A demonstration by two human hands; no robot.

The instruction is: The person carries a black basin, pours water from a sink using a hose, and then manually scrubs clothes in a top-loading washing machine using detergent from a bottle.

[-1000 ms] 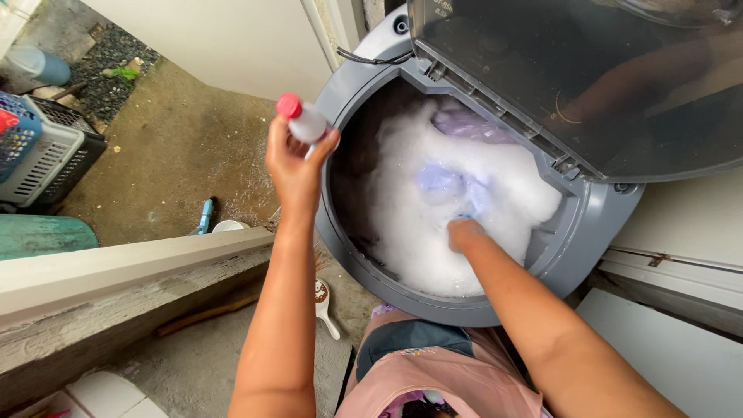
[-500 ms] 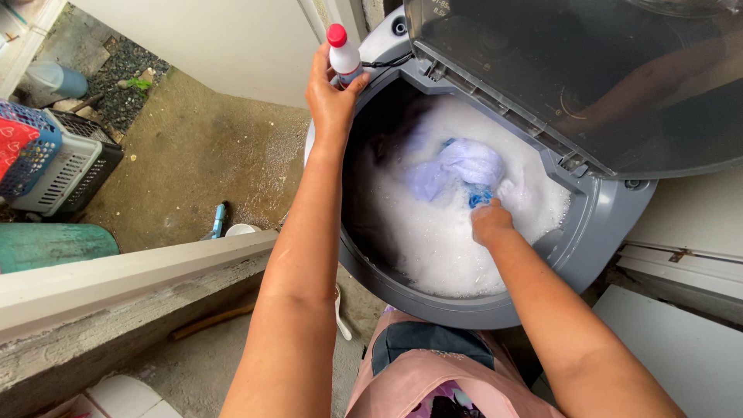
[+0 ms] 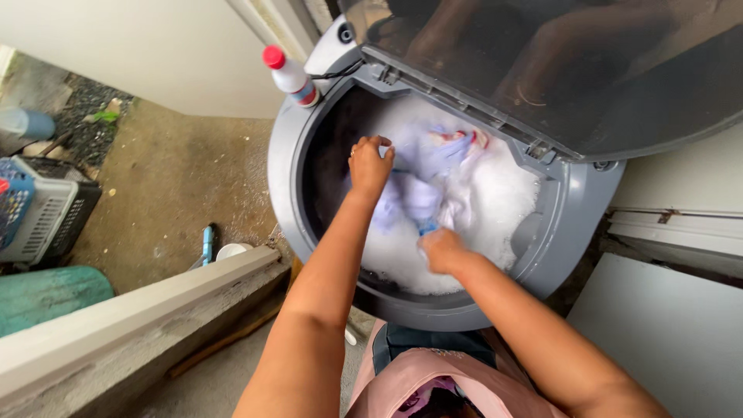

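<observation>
A pale lilac-and-white cloth garment (image 3: 422, 186), soaked and bunched, lies in thick white soap foam (image 3: 495, 193) inside the round tub of a grey top-loading washing machine (image 3: 569, 232), and both bare hands are on it. The left hand (image 3: 370, 165) presses down at the garment's near-left edge with its fingers curled closed on a fold; the right hand (image 3: 439, 249) is bunched shut on the fabric lower down, beside a small blue patch. The step in hand looks like hand-working the wash in the suds, and a further move would seem to call for a firm two-handed grip on wet, heavy, slippery cloth. On the machine's rim, well apart from both hands, stands a white plastic bottle with a red cap (image 3: 290, 75). The dark tinted lid (image 3: 557, 70) stands raised behind the tub. To the left, past a low concrete ledge (image 3: 139, 310), sit a grey slatted laundry basket (image 3: 50, 213) and a green drum (image 3: 46, 294), both cut off by the frame edge. Foam hides the water, the garment's full shape, and the right fingertips.
</observation>
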